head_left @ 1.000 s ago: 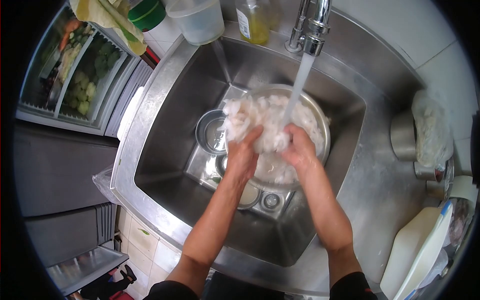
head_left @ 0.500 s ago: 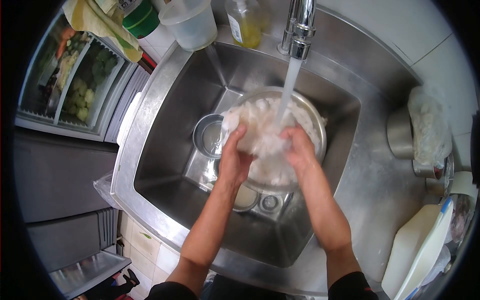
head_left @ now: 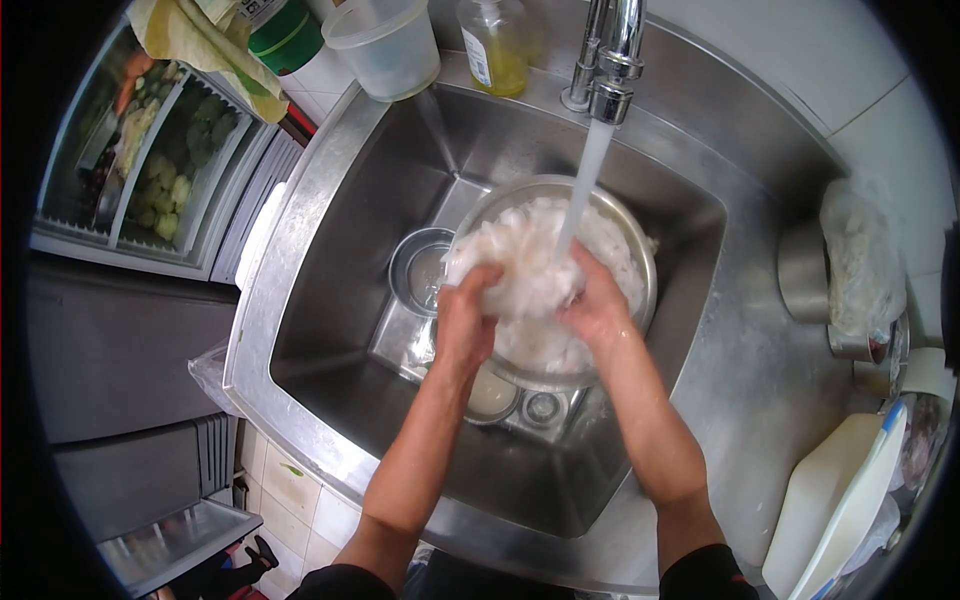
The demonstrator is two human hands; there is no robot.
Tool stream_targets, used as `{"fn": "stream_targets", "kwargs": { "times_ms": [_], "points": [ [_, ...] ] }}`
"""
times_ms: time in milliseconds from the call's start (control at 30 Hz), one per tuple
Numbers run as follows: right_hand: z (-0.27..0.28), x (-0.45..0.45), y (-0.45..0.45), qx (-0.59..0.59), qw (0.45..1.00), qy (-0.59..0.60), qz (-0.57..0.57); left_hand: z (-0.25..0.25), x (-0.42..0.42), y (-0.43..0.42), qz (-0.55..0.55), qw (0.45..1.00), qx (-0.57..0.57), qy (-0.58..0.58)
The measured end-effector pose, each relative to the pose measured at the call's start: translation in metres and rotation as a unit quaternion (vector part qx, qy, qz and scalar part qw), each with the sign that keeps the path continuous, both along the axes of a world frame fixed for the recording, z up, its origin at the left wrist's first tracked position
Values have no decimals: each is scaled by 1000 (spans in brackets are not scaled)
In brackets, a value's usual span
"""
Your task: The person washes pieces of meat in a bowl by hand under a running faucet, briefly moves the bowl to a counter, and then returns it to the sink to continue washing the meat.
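A wide metal bowl [head_left: 650,262] sits in the sink, full of soft, pale, ruffled pieces whose kind I cannot make out. Over its left part, a white clump [head_left: 515,255] of these pieces is gripped from both sides. My left hand [head_left: 467,315] is closed on its left edge, thumb on top. On the right edge, my right hand [head_left: 597,300] has its fingers curled around the clump, partly hidden beneath it. Water from the tap [head_left: 608,100] runs down onto the clump beside my right fingers.
The steel sink [head_left: 330,330] also holds a small round metal pan [head_left: 398,275] and a dish [head_left: 492,395] near the drain [head_left: 541,408]. Behind stand a plastic tub [head_left: 385,55] and soap bottle [head_left: 495,60]. Cutting boards [head_left: 825,490] lean at right; an open fridge [head_left: 150,160] is left.
Both hands still grip the white clump. My right hand has shifted slightly and its fingers reach higher along the clump's edge; my left thumb sits a little lower. The water keeps running.
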State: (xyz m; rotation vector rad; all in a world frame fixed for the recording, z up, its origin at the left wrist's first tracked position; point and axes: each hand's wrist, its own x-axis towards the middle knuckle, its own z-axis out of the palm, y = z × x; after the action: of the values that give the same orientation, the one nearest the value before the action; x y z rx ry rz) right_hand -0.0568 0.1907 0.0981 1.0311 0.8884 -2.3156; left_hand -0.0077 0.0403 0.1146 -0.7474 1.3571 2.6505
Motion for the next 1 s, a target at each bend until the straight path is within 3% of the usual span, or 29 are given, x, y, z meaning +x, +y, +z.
{"fn": "stream_targets", "kwargs": {
  "times_ms": [167, 467, 500, 600, 633, 1000],
  "points": [
    [-30, 5, -1, -13, 999, 41, 1, -5, -1, -1, 27, 999, -16, -5],
    [4, 10, -6, 75, 996, 29, 37, -3, -1, -5, 32, 998, -48, -1],
    [-19, 8, -1, 68, 996, 49, 37, -3, 1, -3, 27, 999, -47, -6],
    [-16, 4, 4, 92, 995, 5, 24, -11, 1, -1, 10, 998, -60, -13],
    [-18, 1, 4, 42, 999, 28, 14, -9, 0, 0, 6, 998, -63, -14],
    [-9, -1, -4, 19, 997, 50, -47, 7, 0, 6, -3, 999, -32, 18]
  ]
}}
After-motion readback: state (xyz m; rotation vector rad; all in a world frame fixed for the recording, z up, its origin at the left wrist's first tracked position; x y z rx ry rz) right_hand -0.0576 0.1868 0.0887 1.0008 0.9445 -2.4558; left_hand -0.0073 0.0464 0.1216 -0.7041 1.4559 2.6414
